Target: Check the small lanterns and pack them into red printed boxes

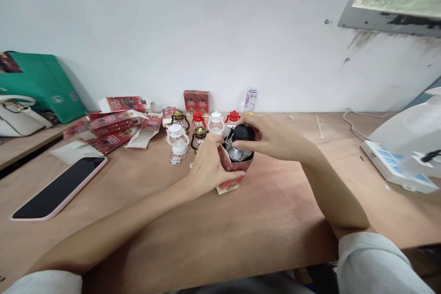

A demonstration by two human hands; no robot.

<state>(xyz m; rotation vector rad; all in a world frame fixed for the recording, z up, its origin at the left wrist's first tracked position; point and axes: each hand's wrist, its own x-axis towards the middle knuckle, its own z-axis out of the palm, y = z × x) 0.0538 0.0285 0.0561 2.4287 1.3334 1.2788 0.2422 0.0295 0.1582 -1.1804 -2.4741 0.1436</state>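
My left hand (208, 168) grips the side of a small red printed box (231, 181) that stands open on the wooden table (262, 220). My right hand (272, 137) holds a small lantern with a black top (243, 134) by its cap, its clear body partly inside the box mouth. Just behind stand several more little lanterns: a white one (178, 140), a black and gold one (199, 137), another white one (216, 122) and red-capped ones (197, 119).
Flattened and folded red boxes (110, 125) lie at the back left, with one upright red box (196, 102) by the wall. A phone in a pink case (60, 187) lies at left. A white handbag (19, 117), green bag (41, 83), and white device (406, 151) flank the table.
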